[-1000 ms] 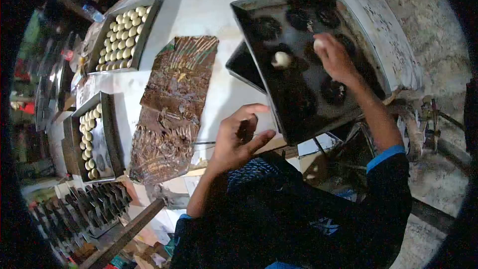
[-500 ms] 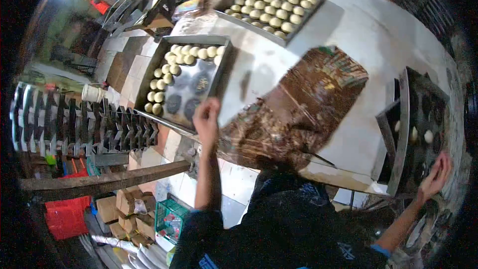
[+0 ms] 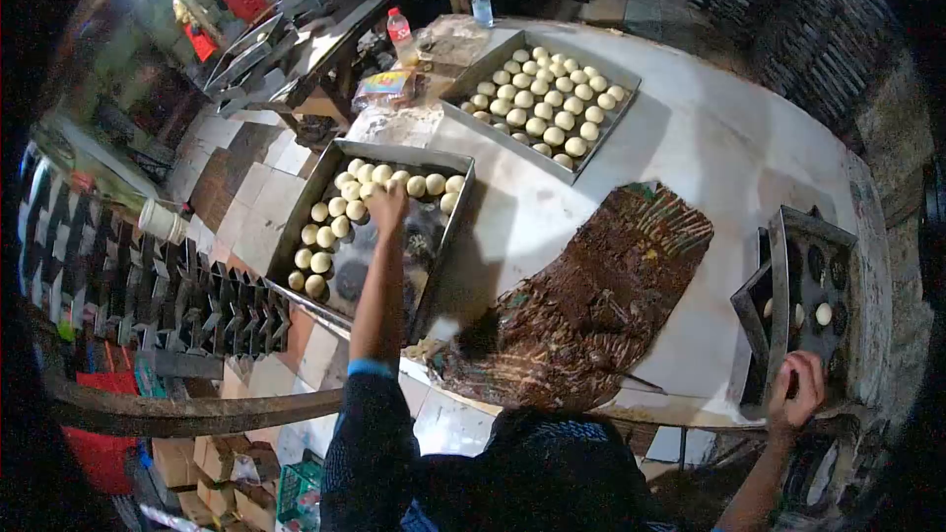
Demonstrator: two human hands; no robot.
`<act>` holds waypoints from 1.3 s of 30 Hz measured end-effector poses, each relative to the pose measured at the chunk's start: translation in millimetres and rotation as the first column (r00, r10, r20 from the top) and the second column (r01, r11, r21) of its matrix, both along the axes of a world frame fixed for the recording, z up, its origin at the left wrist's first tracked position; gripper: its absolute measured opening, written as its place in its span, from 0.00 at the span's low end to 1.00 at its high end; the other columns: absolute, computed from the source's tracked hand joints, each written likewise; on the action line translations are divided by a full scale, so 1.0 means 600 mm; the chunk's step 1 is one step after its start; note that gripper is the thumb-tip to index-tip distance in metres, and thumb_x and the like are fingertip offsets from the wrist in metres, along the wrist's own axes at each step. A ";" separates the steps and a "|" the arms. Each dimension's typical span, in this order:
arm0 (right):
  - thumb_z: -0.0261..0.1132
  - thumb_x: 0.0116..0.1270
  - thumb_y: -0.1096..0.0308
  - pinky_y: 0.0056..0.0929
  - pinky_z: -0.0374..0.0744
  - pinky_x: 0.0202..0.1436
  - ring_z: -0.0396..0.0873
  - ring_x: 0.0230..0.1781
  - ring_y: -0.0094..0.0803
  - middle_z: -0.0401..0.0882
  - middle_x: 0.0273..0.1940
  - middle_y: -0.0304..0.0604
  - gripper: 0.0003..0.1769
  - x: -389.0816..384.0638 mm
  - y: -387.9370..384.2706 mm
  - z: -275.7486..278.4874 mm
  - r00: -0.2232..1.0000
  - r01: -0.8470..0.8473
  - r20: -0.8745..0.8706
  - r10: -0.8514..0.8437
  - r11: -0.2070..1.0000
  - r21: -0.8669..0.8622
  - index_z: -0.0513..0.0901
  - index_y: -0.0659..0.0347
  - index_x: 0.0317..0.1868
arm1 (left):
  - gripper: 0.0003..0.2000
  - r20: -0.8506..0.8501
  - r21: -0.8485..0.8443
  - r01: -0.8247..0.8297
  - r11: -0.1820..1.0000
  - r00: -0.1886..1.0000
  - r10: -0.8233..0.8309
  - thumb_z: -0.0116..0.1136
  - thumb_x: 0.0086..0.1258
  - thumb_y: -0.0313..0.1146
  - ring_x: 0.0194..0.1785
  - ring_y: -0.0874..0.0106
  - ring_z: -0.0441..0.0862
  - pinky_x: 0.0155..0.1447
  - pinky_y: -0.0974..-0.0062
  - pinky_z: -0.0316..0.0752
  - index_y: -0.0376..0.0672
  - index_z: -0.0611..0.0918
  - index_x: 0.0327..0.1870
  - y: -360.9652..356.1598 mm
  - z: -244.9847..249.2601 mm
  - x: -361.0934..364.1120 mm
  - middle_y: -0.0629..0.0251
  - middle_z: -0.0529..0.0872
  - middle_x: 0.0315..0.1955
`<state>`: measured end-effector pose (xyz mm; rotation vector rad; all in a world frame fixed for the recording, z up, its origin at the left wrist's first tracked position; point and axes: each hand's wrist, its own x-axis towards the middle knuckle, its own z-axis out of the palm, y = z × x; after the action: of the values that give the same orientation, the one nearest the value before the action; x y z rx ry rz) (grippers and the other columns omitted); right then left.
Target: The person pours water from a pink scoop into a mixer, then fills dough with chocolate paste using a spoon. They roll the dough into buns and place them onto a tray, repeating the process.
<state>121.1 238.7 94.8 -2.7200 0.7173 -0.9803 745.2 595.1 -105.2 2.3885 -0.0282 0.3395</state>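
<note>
Head view showed the left hand (image 3: 387,203) among the dough balls (image 3: 320,262) in the left tray (image 3: 404,151), bunched fingers at one, grip unclear. The right hand (image 3: 800,392), curled, contents unclear, was beside the right tray (image 3: 779,276), its pale ball (image 3: 824,314) just beyond.

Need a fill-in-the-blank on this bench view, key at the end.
The ____ hand reaches into the partly filled tray of dough balls. The bottle nearest that tray has a ____ cap. In the picture, the brown-smeared sheet lies to the ____ of that tray.

Missing words: left; red; right
</note>
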 end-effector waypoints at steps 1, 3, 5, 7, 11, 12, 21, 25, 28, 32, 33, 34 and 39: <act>0.59 0.65 0.73 0.33 0.74 0.47 0.77 0.40 0.40 0.77 0.38 0.48 0.07 0.010 0.008 -0.003 1.000 0.002 0.011 -0.002 1.000 0.001 0.80 0.68 0.38 | 0.17 0.152 0.009 0.000 1.000 0.988 -0.002 0.60 0.61 0.41 0.36 0.49 0.78 0.42 0.58 0.72 0.32 0.76 0.36 -0.026 0.042 -0.063 0.48 0.81 0.32; 0.59 0.65 0.69 0.31 0.75 0.45 0.77 0.37 0.40 0.77 0.36 0.49 0.09 0.039 0.028 -0.018 0.996 -0.077 0.049 0.074 0.994 0.078 0.80 0.68 0.38 | 0.11 0.268 -0.253 0.293 0.922 0.937 -0.224 0.60 0.61 0.27 0.37 0.64 0.77 0.43 0.67 0.72 0.36 0.74 0.42 -0.072 0.116 -0.222 0.55 0.79 0.34; 0.60 0.65 0.64 0.31 0.75 0.43 0.77 0.37 0.37 0.77 0.36 0.47 0.14 0.074 0.042 -0.056 0.960 -0.273 0.158 0.232 0.904 0.329 0.80 0.68 0.41 | 0.18 0.375 -0.412 0.541 0.733 0.834 -0.405 0.60 0.60 0.21 0.40 0.67 0.78 0.44 0.72 0.73 0.37 0.69 0.49 -0.125 0.144 -0.364 0.57 0.80 0.37; 0.60 0.65 0.59 0.30 0.75 0.42 0.76 0.38 0.32 0.78 0.37 0.46 0.18 0.119 0.054 -0.124 0.938 -0.347 0.203 0.282 0.733 0.584 0.81 0.68 0.43 | 0.30 0.339 -0.441 0.669 0.598 0.741 -0.580 0.58 0.59 0.18 0.45 0.63 0.80 0.49 0.69 0.75 0.37 0.61 0.63 -0.191 0.190 -0.513 0.53 0.81 0.42; 0.66 0.62 0.62 0.33 0.79 0.43 0.83 0.36 0.38 0.81 0.39 0.50 0.19 0.159 0.073 -0.085 0.873 -0.361 0.163 0.459 0.386 0.849 0.81 0.66 0.48 | 0.49 -0.010 -0.326 0.868 0.375 0.393 -0.919 0.68 0.54 0.24 0.58 0.54 0.74 0.66 0.60 0.67 0.38 0.47 0.74 -0.280 0.238 -0.703 0.45 0.65 0.63; 0.71 0.57 0.64 0.33 0.80 0.46 0.85 0.37 0.41 0.82 0.42 0.52 0.21 0.146 0.061 -0.118 0.885 -0.378 0.197 0.423 0.401 0.834 0.82 0.65 0.49 | 0.48 0.047 -0.282 0.890 0.358 0.385 -0.921 0.68 0.55 0.26 0.59 0.54 0.73 0.67 0.60 0.66 0.36 0.47 0.74 -0.290 0.259 -0.727 0.44 0.65 0.63; 0.63 0.61 0.70 0.32 0.78 0.52 0.80 0.49 0.39 0.78 0.53 0.53 0.20 0.086 0.078 -0.033 0.650 -0.746 0.535 0.539 0.587 0.315 0.78 0.65 0.54 | 0.18 0.174 -0.621 0.617 0.484 0.711 -0.682 0.57 0.68 0.29 0.44 0.73 0.74 0.47 0.80 0.70 0.34 0.77 0.58 -0.295 0.281 -0.848 0.61 0.77 0.36; 0.59 0.66 0.66 0.27 0.77 0.39 0.82 0.32 0.35 0.83 0.35 0.47 0.12 0.063 0.139 -0.053 0.721 -0.667 0.599 0.349 0.583 0.463 0.81 0.65 0.45 | 0.20 0.381 -0.426 0.714 0.555 0.698 -0.606 0.56 0.69 0.34 0.54 0.61 0.73 0.58 0.66 0.68 0.33 0.76 0.59 -0.274 0.270 -0.916 0.50 0.75 0.52; 0.58 0.69 0.67 0.26 0.76 0.35 0.80 0.30 0.30 0.83 0.34 0.44 0.10 0.081 0.214 -0.136 0.709 -0.682 0.619 0.338 0.551 0.481 0.82 0.65 0.40 | 0.30 0.274 -0.560 0.718 0.414 0.632 -0.725 0.41 0.74 0.52 0.72 0.50 0.56 0.73 0.58 0.49 0.31 0.68 0.63 -0.215 0.248 -0.915 0.41 0.61 0.67; 0.55 0.71 0.69 0.25 0.74 0.36 0.76 0.31 0.24 0.80 0.34 0.40 0.12 0.137 0.307 -0.178 0.634 -0.761 0.588 0.502 0.271 0.589 0.81 0.65 0.47 | 0.17 -0.020 -0.610 0.416 0.674 0.843 -0.538 0.51 0.74 0.37 0.42 0.72 0.79 0.49 0.77 0.72 0.32 0.76 0.54 -0.087 0.248 -0.928 0.58 0.84 0.36; 0.55 0.70 0.66 0.32 0.74 0.43 0.77 0.36 0.29 0.77 0.37 0.42 0.13 0.131 0.326 -0.131 0.655 -0.720 0.375 0.656 0.393 0.572 0.81 0.60 0.49 | 0.17 -0.060 -0.713 0.331 0.617 0.849 -0.525 0.48 0.76 0.37 0.43 0.73 0.79 0.49 0.76 0.73 0.32 0.77 0.54 -0.055 0.229 -0.938 0.60 0.84 0.39; 0.54 0.69 0.64 0.38 0.71 0.50 0.75 0.43 0.36 0.73 0.40 0.45 0.13 0.135 0.358 -0.167 0.722 -0.685 0.279 0.633 0.600 0.412 0.81 0.59 0.47 | 0.16 -0.110 -0.872 0.179 0.456 0.836 -0.538 0.48 0.76 0.37 0.44 0.75 0.79 0.50 0.76 0.73 0.32 0.78 0.53 -0.019 0.220 -0.947 0.62 0.83 0.41; 0.53 0.70 0.58 0.39 0.70 0.52 0.73 0.44 0.44 0.73 0.38 0.51 0.15 0.107 0.439 -0.175 0.656 -0.750 0.468 0.592 0.446 0.488 0.79 0.62 0.42 | 0.16 -0.111 -0.993 -0.103 0.053 0.734 -0.670 0.49 0.75 0.40 0.47 0.76 0.79 0.54 0.76 0.73 0.35 0.79 0.49 0.057 0.115 -0.991 0.64 0.82 0.44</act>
<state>185.5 501.9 -10.5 -1.8944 -0.1353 -0.6329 150.5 629.6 -36.2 0.8699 -0.0291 -0.5327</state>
